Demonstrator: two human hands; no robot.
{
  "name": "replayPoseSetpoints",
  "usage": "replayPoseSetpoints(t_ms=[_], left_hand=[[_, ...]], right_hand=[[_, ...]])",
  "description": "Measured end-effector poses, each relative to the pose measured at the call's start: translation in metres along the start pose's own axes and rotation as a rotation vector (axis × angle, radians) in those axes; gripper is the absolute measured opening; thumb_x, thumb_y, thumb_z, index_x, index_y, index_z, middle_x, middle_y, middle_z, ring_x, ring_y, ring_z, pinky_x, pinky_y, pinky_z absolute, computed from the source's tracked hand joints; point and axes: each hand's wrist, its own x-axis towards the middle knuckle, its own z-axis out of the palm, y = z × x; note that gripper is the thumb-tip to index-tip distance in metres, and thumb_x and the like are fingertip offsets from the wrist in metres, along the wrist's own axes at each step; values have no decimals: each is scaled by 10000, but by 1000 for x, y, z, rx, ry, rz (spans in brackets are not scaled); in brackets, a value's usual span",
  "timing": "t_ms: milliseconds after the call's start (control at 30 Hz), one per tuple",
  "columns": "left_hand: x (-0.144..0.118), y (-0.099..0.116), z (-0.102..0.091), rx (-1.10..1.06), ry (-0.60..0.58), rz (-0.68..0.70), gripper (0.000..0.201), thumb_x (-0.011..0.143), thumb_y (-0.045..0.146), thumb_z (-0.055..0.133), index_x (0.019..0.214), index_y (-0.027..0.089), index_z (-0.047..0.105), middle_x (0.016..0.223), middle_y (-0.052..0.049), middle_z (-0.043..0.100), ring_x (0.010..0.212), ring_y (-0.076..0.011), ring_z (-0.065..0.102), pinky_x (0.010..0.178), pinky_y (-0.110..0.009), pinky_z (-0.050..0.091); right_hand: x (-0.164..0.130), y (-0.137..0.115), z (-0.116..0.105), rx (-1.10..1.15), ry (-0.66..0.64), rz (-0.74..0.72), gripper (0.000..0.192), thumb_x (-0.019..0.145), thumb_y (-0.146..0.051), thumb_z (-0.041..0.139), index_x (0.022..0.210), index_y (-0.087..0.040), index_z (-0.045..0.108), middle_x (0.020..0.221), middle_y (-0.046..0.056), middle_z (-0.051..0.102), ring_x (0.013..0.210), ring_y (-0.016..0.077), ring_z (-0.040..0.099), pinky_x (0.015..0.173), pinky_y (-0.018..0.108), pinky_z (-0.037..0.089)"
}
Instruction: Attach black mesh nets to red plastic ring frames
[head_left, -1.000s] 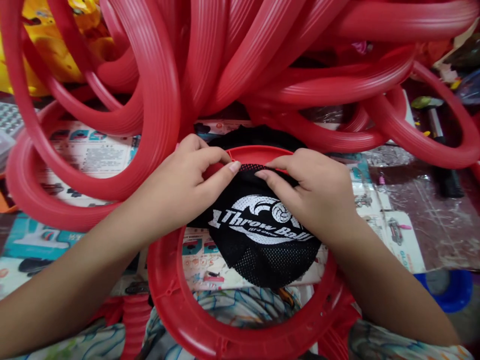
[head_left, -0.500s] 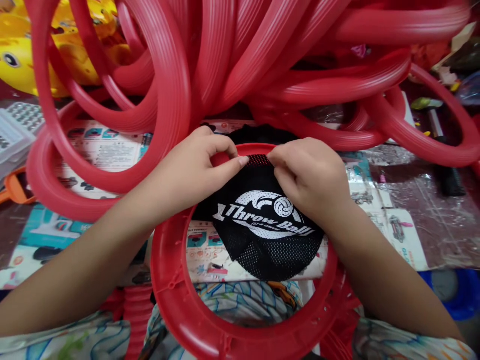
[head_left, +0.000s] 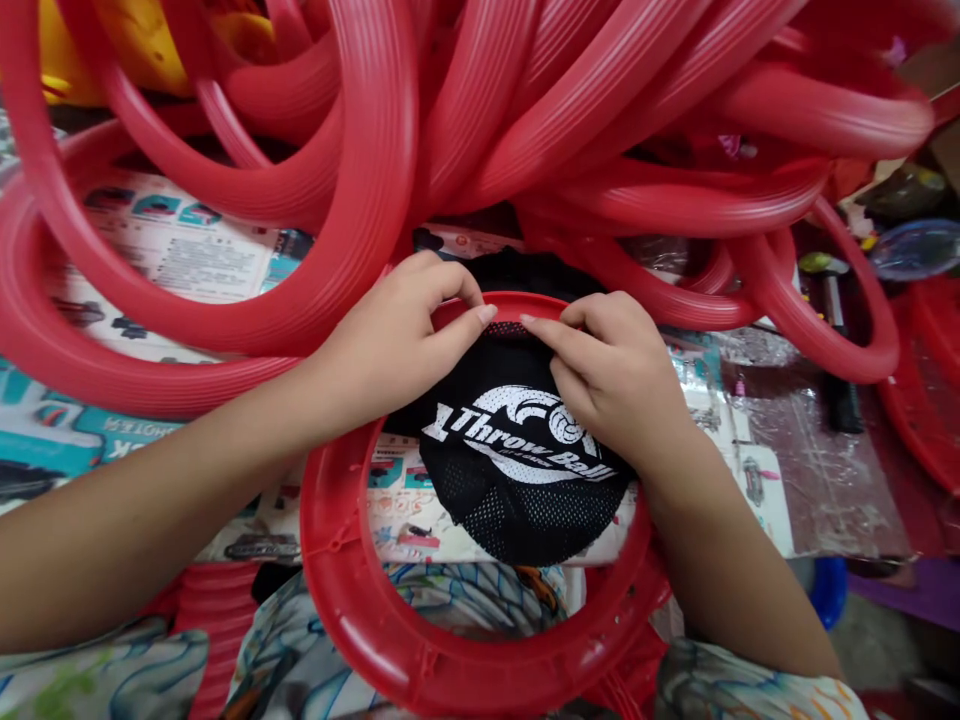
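A red plastic ring (head_left: 337, 560) leans from the table edge toward my lap, its hollow side facing me. Black mesh fabric (head_left: 517, 515) printed with white "Throw Ball" lettering hangs across its opening and runs over the far rim. At that far rim, my left hand (head_left: 420, 330) pinches the fabric edge against the ring between thumb and forefinger. Close beside it, my right hand (head_left: 615, 370) has its thumb and curled fingers on the same stretch of rim and fabric. The fabric's far part lies behind the ring, partly hidden by my hands.
Many red ribbed rings (head_left: 375, 180) are heaped across the back of the table. Printed cardboard (head_left: 180, 245) lies under them. At the right are a hammer (head_left: 834, 310), clear plastic film (head_left: 840, 480) and another red part (head_left: 930, 370). A yellow toy (head_left: 135, 50) is at back left.
My right fingers have shifted slightly left along the rim, closer to my left hand, and their grip has changed. The left hand keeps its pinch. The camera view has turned slightly.
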Motion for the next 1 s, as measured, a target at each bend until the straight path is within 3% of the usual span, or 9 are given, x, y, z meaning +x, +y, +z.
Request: replayPoseSetpoints(t_ms=[267, 433, 600, 1000], left_hand=[[-3, -3, 1, 20, -19, 141, 165, 829, 270, 551, 920, 186, 660, 1048, -61, 613, 981, -210, 609, 872, -359, 499], [-6, -2, 3, 109, 1, 156, 182, 853, 254, 520, 936, 185, 667, 1050, -71, 622, 953, -215, 623, 940, -409, 491], [-8, 0, 4, 152, 61, 206, 198, 861, 236, 506, 937, 196, 685, 1097, -105, 610, 1097, -247, 580, 989, -419, 472], [-8, -3, 8, 191, 4, 284, 300, 885, 254, 462, 987, 195, 737, 1094, -112, 623, 1055, -245, 582, 953, -424, 476]], right_hand=[[1, -1, -5, -39, 14, -46, 242, 918, -221, 545, 1085, -260, 716, 809, 53, 570, 737, 168, 440, 672, 313, 386], [0, -1, -4, -53, -16, -17, 261, 932, -202, 509, 1083, -246, 717, 819, 59, 566, 751, 171, 438, 687, 315, 395], [-1, -1, -3, -37, -42, -2, 294, 945, -191, 468, 1110, -224, 709, 818, 64, 555, 758, 172, 434, 701, 320, 403], [0, -1, -4, -25, -102, 20, 338, 959, -198, 409, 1149, -215, 688, 833, 76, 558, 780, 184, 435, 713, 333, 409]])
